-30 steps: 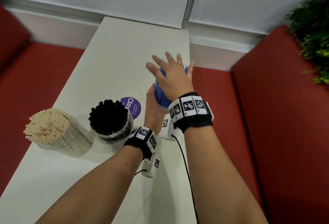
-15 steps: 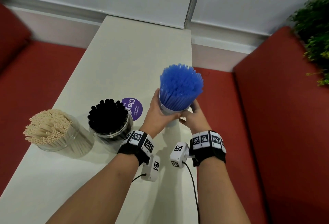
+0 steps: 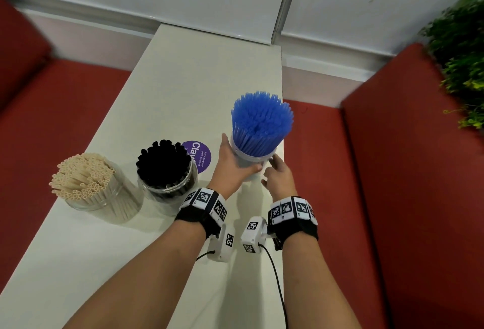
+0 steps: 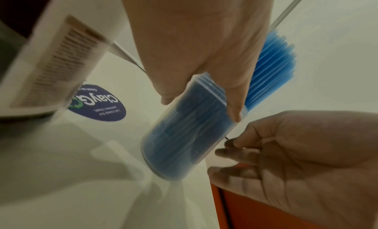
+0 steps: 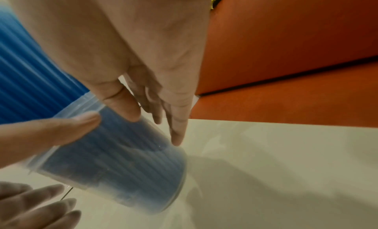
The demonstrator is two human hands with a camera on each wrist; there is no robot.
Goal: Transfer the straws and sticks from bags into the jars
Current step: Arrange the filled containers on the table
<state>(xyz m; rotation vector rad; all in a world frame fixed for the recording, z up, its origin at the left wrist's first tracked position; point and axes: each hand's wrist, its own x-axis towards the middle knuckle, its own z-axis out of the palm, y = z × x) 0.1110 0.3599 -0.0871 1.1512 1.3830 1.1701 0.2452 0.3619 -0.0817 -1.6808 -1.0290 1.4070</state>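
Left hand (image 3: 230, 169) grips blue-straw jar (image 4: 184, 135); head view alone shows black straws (image 3: 163, 162)

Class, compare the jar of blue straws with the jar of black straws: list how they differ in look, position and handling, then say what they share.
1. The jar of blue straws holds blue straws; the jar of black straws holds black ones.
2. The left hand grips the blue jar; no hand touches the black jar.
3. The blue jar is by the table's right edge; the black jar is further left.

Shared: both are clear jars packed with upright straws.

Purple sticker (image 3: 200, 156) — red benches (image 3: 408, 171) — plant (image 3: 461, 48)
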